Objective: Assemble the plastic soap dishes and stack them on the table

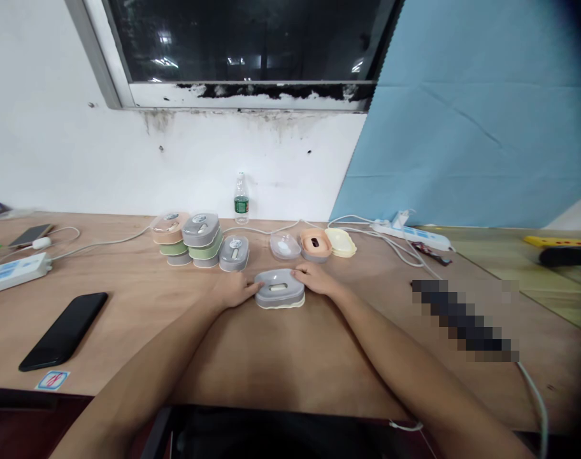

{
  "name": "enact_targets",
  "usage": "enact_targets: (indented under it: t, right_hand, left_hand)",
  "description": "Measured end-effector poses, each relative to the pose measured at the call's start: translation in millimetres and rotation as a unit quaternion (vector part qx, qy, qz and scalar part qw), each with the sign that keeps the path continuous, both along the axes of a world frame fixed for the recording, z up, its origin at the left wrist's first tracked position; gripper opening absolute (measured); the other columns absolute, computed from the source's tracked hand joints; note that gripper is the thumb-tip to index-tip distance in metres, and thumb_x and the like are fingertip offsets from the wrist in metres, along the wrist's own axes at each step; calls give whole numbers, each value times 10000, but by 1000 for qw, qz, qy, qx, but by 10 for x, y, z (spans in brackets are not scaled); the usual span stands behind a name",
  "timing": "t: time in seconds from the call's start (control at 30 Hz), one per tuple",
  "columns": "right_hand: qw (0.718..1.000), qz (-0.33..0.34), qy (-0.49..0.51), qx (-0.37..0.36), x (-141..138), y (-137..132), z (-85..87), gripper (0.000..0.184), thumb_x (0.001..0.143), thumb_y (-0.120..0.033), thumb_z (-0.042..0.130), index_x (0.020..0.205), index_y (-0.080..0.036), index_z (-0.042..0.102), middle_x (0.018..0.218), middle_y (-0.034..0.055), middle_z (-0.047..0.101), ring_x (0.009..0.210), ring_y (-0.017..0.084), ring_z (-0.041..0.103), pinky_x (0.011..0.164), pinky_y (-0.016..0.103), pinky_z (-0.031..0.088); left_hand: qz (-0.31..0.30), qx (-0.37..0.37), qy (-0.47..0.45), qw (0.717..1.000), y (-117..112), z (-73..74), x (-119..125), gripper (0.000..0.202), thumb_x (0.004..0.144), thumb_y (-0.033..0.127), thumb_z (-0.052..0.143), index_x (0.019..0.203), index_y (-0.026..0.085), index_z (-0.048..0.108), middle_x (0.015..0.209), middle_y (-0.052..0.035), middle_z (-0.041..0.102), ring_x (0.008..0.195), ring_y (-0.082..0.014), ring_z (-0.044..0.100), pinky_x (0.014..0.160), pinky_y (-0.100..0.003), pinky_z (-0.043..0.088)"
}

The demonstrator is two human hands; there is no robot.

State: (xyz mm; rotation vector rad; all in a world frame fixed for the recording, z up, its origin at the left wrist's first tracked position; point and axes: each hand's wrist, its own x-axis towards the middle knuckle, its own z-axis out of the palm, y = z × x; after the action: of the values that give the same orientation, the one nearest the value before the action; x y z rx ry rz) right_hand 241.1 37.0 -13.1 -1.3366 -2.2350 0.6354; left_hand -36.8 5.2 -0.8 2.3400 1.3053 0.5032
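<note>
A small box with a grey lid and cream base (279,289) lies on the wooden table (281,357) in front of me. My left hand (233,290) rests against its left side, fingers curled onto the lid edge. From the other side my right hand (314,278) presses on its right end, fingers bent over the lid. Both hands hold the box between them.
Behind it stand stacks of similar boxes (190,239), a grey box (234,253), a clear lid (285,246), an orange base (316,245) and a cream lid (341,242). A water bottle (241,199), black phone (64,330), and power strips (14,273) (412,234) lie around.
</note>
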Motion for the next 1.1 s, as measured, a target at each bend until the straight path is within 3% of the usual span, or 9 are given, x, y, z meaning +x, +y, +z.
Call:
enact_targets:
  t: [0.27, 0.4, 0.5, 0.57, 0.63, 0.7, 0.77, 0.97, 1.1]
  right_hand:
    - [998, -14, -49, -22, -3, 18, 25, 387, 814, -442, 456, 530, -179, 459, 522, -32, 452, 507, 105, 403, 490, 240, 219]
    - [997, -59, -12, 51, -37, 2, -33, 442, 814, -494, 492, 513, -189, 380, 503, -45, 382, 512, 97, 364, 492, 238, 200]
    - [992, -90, 23, 87, -88, -23, -49, 441, 806, -512, 531, 534, -192, 394, 517, -40, 416, 526, 103, 392, 501, 237, 241]
    - [989, -105, 44, 100, -114, -33, -52, 366, 801, -500, 559, 622, -189, 486, 546, -37, 472, 539, 114, 434, 518, 237, 290]
    - [984, -119, 70, 115, -125, -27, -58, 287, 808, -470, 571, 846, -186, 583, 578, -41, 512, 552, 129, 475, 548, 245, 343]
    - [980, -127, 90, 127, -120, 0, -72, 390, 826, -435, 560, 1119, -178, 562, 602, -42, 535, 562, 144, 504, 583, 262, 389]
    - [978, -133, 93, 128, -104, 42, -91, 465, 842, -411, 542, 1238, -167, 519, 628, -26, 563, 581, 159, 530, 608, 281, 414]
    - [979, -146, 72, 125, -63, 116, -131, 247, 842, -373, 535, 983, -184, 608, 668, 0, 610, 651, 174, 569, 643, 287, 415]
    - [972, -164, 88, 142, -49, 112, -134, 253, 821, -392, 548, 957, -182, 577, 623, -20, 560, 597, 162, 526, 608, 278, 396]
  left_hand:
    - [9, 23, 22, 999, 29, 10, 2, 546, 935, 597, 305, 753, 216, 651, 685, -28, 639, 637, -173, 565, 578, -274, 358]
    - [19, 5, 28, 999, 46, 2, -1, 545, 905, 633, 349, 706, 207, 626, 648, -17, 616, 605, -165, 546, 546, -270, 326]
    - [30, -6, 28, 999, 60, -8, -8, 547, 896, 635, 364, 663, 199, 598, 625, -11, 599, 584, -157, 531, 531, -271, 307]
    - [30, -5, 25, 999, 68, -14, -15, 532, 902, 619, 367, 663, 198, 588, 633, -10, 602, 584, -154, 529, 530, -272, 303]
    - [26, 6, 22, 999, 74, -19, -21, 524, 910, 605, 359, 672, 199, 588, 650, -13, 609, 592, -153, 531, 534, -273, 304]
    - [29, 16, 25, 999, 75, -21, -23, 535, 914, 603, 348, 664, 196, 589, 651, -20, 607, 597, -156, 531, 534, -274, 306]
    - [34, 21, 31, 999, 73, -23, -22, 551, 915, 608, 336, 654, 195, 591, 645, -26, 602, 598, -160, 531, 531, -273, 308]
    - [34, 27, 29, 999, 74, -27, -26, 540, 927, 590, 324, 682, 197, 601, 672, -29, 617, 605, -163, 535, 533, -271, 306]
    - [70, 50, 19, 996, 100, -30, -45, 517, 912, 579, 372, 638, 191, 576, 639, -20, 594, 592, -153, 520, 520, -272, 282]
